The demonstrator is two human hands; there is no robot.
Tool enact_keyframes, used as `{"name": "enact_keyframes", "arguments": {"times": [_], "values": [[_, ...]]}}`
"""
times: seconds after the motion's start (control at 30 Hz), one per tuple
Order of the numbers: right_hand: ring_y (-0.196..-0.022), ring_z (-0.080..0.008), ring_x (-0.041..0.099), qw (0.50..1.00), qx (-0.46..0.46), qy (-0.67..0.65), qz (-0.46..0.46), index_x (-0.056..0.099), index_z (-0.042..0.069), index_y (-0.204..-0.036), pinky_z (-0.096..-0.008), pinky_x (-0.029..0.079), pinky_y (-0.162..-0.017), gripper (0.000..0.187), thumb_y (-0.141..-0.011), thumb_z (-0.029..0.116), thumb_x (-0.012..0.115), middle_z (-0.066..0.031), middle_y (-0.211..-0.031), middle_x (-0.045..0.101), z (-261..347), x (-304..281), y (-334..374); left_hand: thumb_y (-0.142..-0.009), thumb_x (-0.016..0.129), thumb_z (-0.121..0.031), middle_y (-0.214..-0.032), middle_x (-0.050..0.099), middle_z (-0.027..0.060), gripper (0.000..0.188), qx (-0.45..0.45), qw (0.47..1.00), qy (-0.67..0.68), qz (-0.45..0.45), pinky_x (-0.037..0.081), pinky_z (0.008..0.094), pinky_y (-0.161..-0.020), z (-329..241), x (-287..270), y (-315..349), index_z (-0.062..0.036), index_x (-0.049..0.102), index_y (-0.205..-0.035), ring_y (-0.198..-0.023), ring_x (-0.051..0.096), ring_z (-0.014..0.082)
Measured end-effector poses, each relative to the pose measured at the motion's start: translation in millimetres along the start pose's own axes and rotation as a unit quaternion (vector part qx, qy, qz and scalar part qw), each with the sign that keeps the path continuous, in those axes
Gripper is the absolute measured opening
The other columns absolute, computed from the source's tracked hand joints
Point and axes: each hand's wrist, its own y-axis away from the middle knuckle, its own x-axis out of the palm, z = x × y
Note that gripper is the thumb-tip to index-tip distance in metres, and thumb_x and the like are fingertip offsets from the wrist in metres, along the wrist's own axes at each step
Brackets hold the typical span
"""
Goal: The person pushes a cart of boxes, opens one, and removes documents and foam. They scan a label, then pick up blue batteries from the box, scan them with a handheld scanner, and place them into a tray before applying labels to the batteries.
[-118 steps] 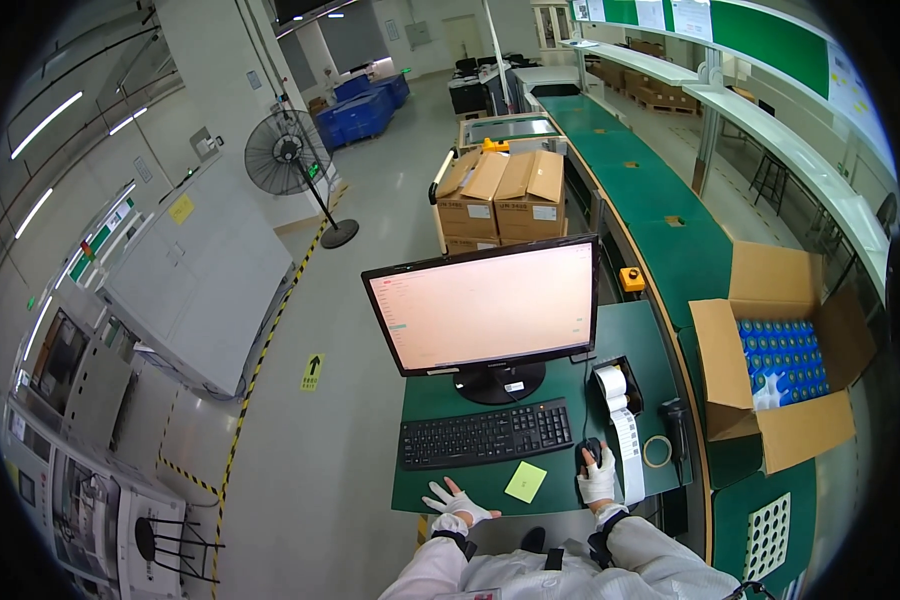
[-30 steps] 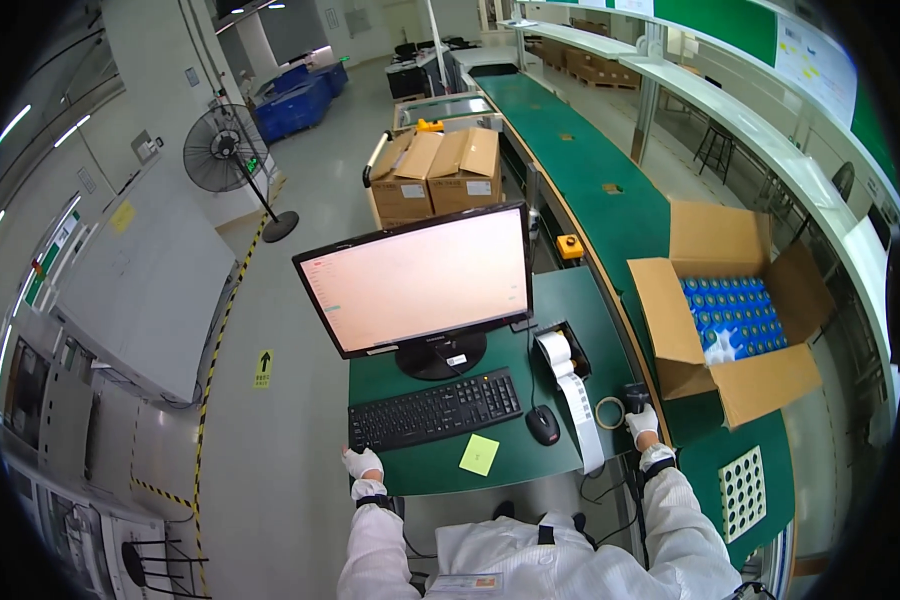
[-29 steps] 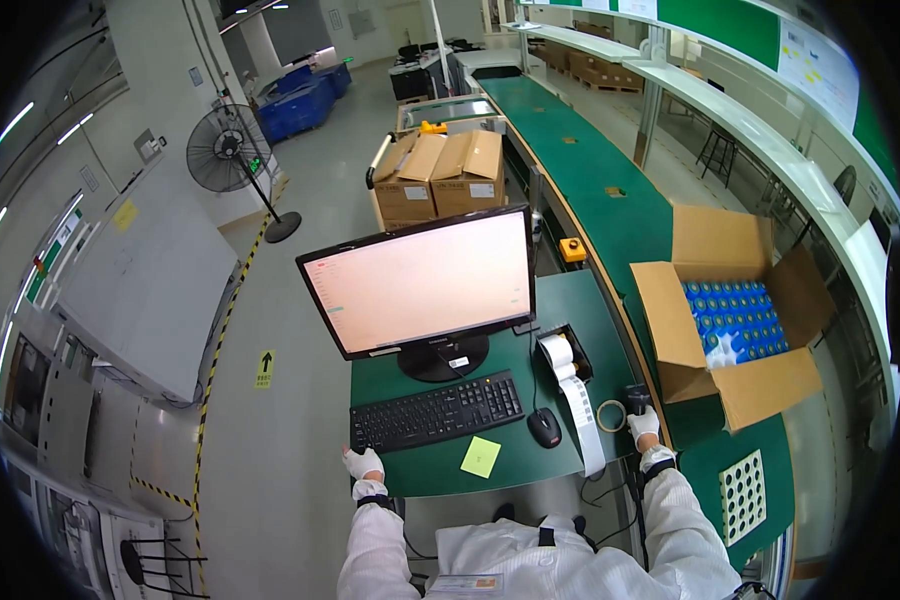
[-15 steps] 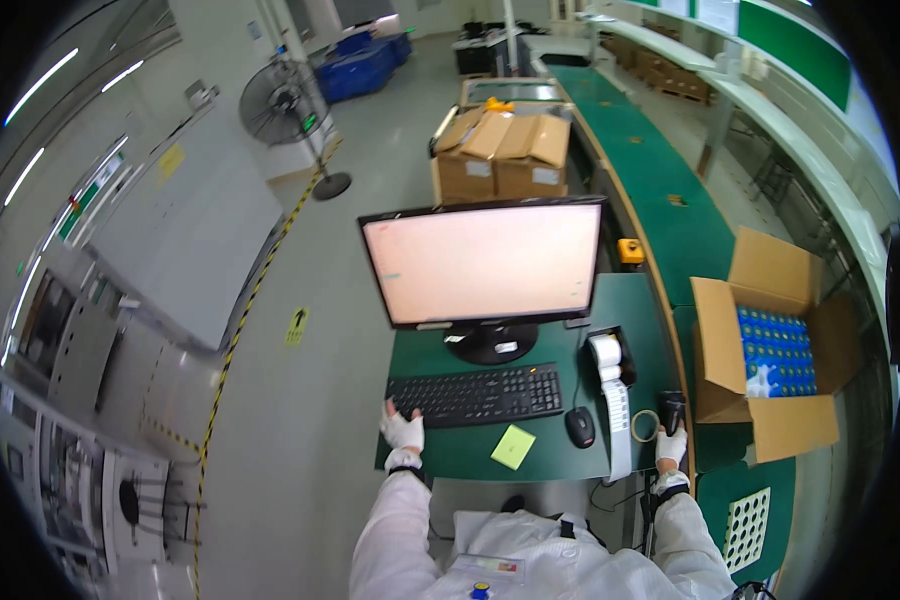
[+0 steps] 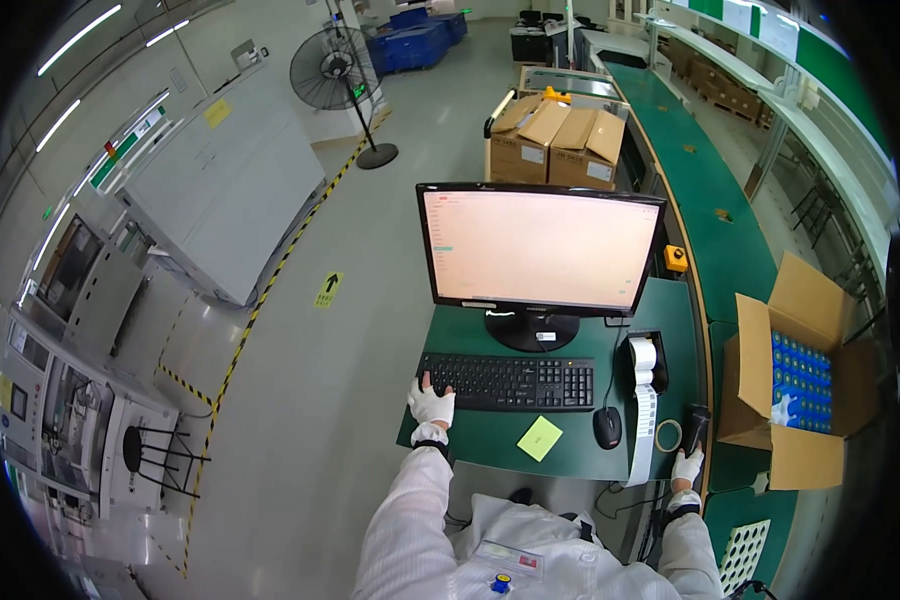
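My left hand (image 5: 431, 402), in a white fingerless glove, rests on the left end of a black keyboard (image 5: 510, 383), its bare fingertips apart over the keys. At the desk's right edge, my right hand (image 5: 687, 467) is wrapped round the handle of a black handheld barcode scanner (image 5: 698, 425). Just left of that scanner lies a roll of tape (image 5: 668, 436). A strip of white labels (image 5: 643, 430) runs down from a label roll (image 5: 643, 354) in a black holder. Between keyboard and labels sits a black mouse (image 5: 607, 428). Behind the keyboard stands a lit monitor (image 5: 540, 250).
A yellow-green sticky pad (image 5: 540, 438) lies near the front edge of the green desk (image 5: 490, 452). To the right, an open carton (image 5: 745, 390) holds blue-topped items beside a white perforated tray (image 5: 745, 555). Cartons (image 5: 555, 155) stand behind the monitor; a floor fan (image 5: 336, 70) is far left.
The whole view has swung, so the desk and monitor appear farther right. My left hand stays at the keyboard's left end, and my right hand still grips the scanner.
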Motion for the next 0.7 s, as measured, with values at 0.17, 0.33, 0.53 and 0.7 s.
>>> {"name": "enact_keyframes", "arguments": {"times": [0.17, 0.33, 0.53, 0.7], "values": [[-0.111, -0.0409, 0.055, 1.0, -0.002, 0.007, 0.009, 0.046, 0.005, -0.138, -0.0429, 0.044, -0.095, 0.063, -0.081, 0.012, 0.071, -0.0212, -0.122, 0.055, -1.3, 4.5, -5.9, -0.076, 0.075, -0.039, -0.143, 0.039, 0.0168, 0.07, -0.037, 0.999, -0.01, 0.025, 0.035, 0.0504, -0.107, -3.1, -5.1, -4.9, -0.018, 0.047, -0.136, -0.132, 0.035, 0.0392], [-0.102, -0.0372, 0.063, 0.994, 0.064, -0.071, 0.048, 0.051, 0.004, -0.134, -0.0401, 0.047, -0.091, 0.058, -0.079, 0.007, 0.07, -0.0204, -0.113, 0.064, 0.2, 4.1, -11.8, -0.071, 0.081, -0.023, -0.142, 0.038, 0.0207, 0.075, -0.089, 0.979, 0.096, -0.157, 0.033, 0.0515, -0.108, -4.4, -5.4, 11.7, -0.0145, 0.042, -0.135, -0.132, 0.034, 0.041], [-0.093, -0.0237, 0.063, 0.976, 0.056, -0.205, -0.035, 0.049, 0.003, -0.133, -0.0324, 0.048, -0.086, 0.056, -0.079, 0.0, 0.064, -0.0142, -0.107, 0.066, -13.5, -10.1, 27.4, -0.069, 0.077, -0.006, -0.133, 0.045, 0.0198, 0.064, -0.212, 0.945, 0.184, -0.17, 0.037, 0.0487, -0.103, -1.2, -17.7, 61.7, -0.0093, 0.047, -0.126, -0.123, 0.043, 0.0388], [-0.088, -0.0198, 0.062, 0.96, 0.169, -0.218, -0.049, 0.056, -0.001, -0.121, -0.0317, 0.048, -0.084, 0.047, -0.075, 0.003, 0.068, -0.0117, -0.101, 0.066, -26.9, -74.0, 114.5, -0.083, 0.059, 0.002, -0.083, 0.067, 0.0058, 0.01, -0.056, 0.883, 0.459, 0.082, 0.049, 0.0302, -0.08, -62.5, -30.5, 91.3, -0.0037, 0.067, -0.088, -0.081, 0.062, 0.016]]}}
